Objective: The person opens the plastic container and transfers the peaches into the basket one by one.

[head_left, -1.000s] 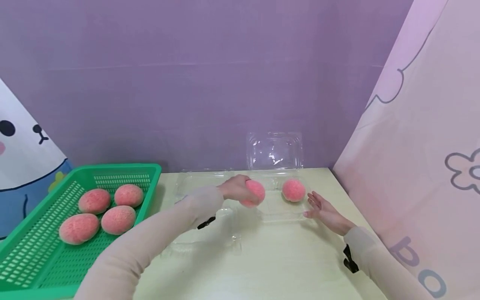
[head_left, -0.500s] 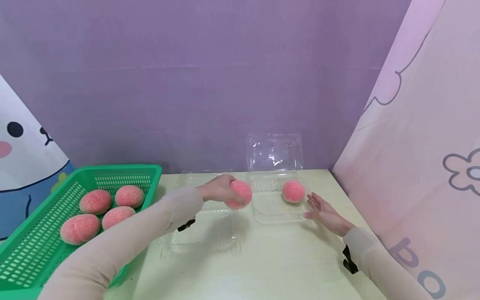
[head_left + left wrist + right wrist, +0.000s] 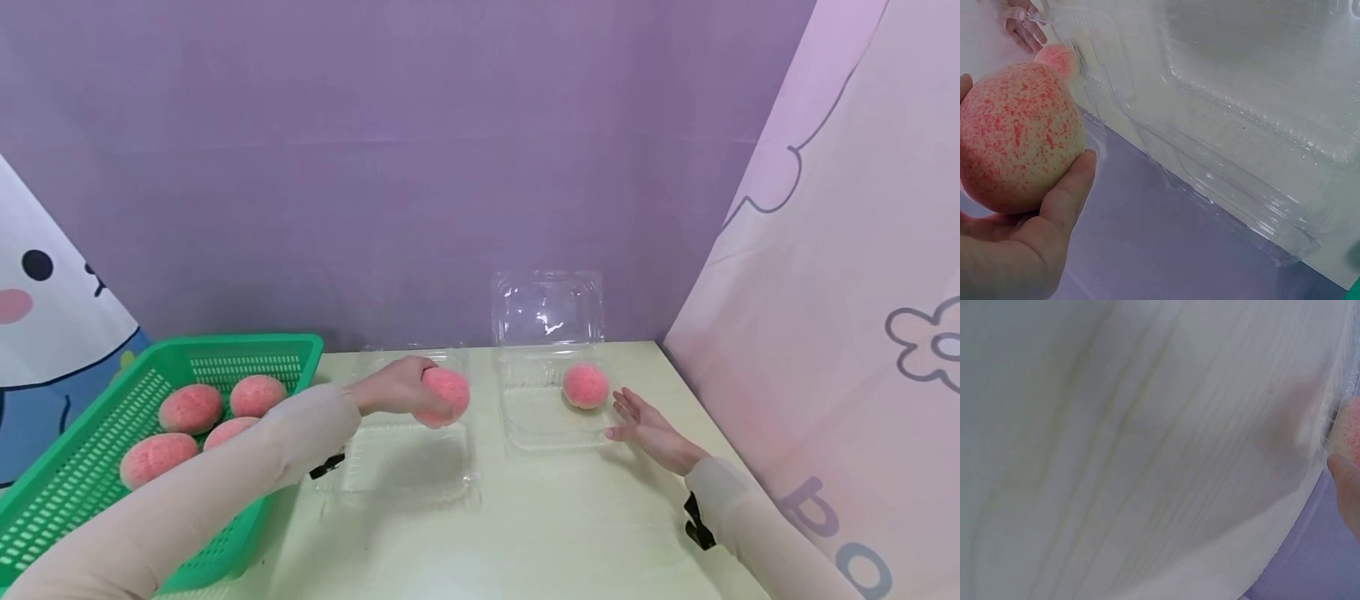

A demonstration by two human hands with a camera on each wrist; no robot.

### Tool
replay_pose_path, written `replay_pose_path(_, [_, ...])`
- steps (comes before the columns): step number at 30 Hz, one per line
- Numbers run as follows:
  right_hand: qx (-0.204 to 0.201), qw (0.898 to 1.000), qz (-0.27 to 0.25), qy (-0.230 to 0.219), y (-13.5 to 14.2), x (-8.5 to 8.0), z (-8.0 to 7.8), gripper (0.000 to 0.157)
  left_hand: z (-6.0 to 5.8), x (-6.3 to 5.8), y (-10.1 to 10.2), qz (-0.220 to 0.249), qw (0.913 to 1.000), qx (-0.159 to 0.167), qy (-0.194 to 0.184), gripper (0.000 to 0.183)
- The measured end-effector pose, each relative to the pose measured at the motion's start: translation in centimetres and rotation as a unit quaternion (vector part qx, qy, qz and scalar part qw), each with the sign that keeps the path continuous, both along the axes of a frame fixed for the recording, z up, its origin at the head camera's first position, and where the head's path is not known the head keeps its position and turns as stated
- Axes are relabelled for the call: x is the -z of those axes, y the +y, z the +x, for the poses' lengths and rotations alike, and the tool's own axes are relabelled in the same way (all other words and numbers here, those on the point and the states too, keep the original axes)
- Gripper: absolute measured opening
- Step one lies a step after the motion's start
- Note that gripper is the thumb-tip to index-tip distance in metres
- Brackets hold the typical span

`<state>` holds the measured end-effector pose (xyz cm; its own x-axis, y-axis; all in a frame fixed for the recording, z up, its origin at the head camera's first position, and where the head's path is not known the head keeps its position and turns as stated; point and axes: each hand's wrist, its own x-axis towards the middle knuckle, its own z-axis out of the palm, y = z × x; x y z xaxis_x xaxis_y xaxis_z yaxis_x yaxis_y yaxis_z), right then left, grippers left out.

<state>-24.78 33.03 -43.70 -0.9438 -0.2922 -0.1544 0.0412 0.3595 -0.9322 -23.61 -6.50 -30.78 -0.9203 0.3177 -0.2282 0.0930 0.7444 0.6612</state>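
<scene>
My left hand (image 3: 397, 386) grips a pink, speckled peach (image 3: 1019, 137) and holds it above the left clear plastic clamshell box (image 3: 405, 471). In the left wrist view the thumb and fingers curl round the fruit's lower side. A second peach (image 3: 586, 386) sits in the right half of the other clamshell box (image 3: 551, 437), whose lid (image 3: 547, 308) stands up at the back. My right hand (image 3: 648, 429) is at that box's right side, fingers loosely spread, thumb by the rim. The right wrist view shows only one digit (image 3: 1344, 487) near the peach.
A green plastic basket (image 3: 240, 340) with several peaches (image 3: 191, 408) stands at the left, partly behind my left sleeve. A purple cloth (image 3: 450, 167) hangs behind the pale wooden table (image 3: 555, 533). A pink printed cloth (image 3: 840, 333) borders the right side.
My left hand has carried the peach leftward, from beside the right box to over the left one. The right hand and the peach in the right box have stayed in place.
</scene>
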Motion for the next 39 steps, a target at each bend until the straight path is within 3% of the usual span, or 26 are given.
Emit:
replay_pose_path(8, [-0.002,1.0,0.004,-0.001,0.1,0.4,-0.3,0.096,0.7,-0.6,-1.8,-0.016,0.9998,-0.009,0.005,0.061])
replay_pose_path(16, [0.0,1.0,0.003,-0.003,0.1,0.3,-0.2,0.095,1.5,-1.1,-3.5,-0.009,0.9998,-0.012,0.012,0.059])
replay_pose_path(26, [-0.002,1.0,-0.004,-0.003,-0.2,-0.2,0.1,0.095,2.5,-1.4,-5.7,-0.009,0.9998,-0.008,0.018,0.07])
replay_pose_path(39, [-0.006,1.0,-0.004,0.002,-0.1,-0.2,0.1,0.093,3.4,-2.1,-8.1,0.006,0.9998,-0.019,0.007,0.071])
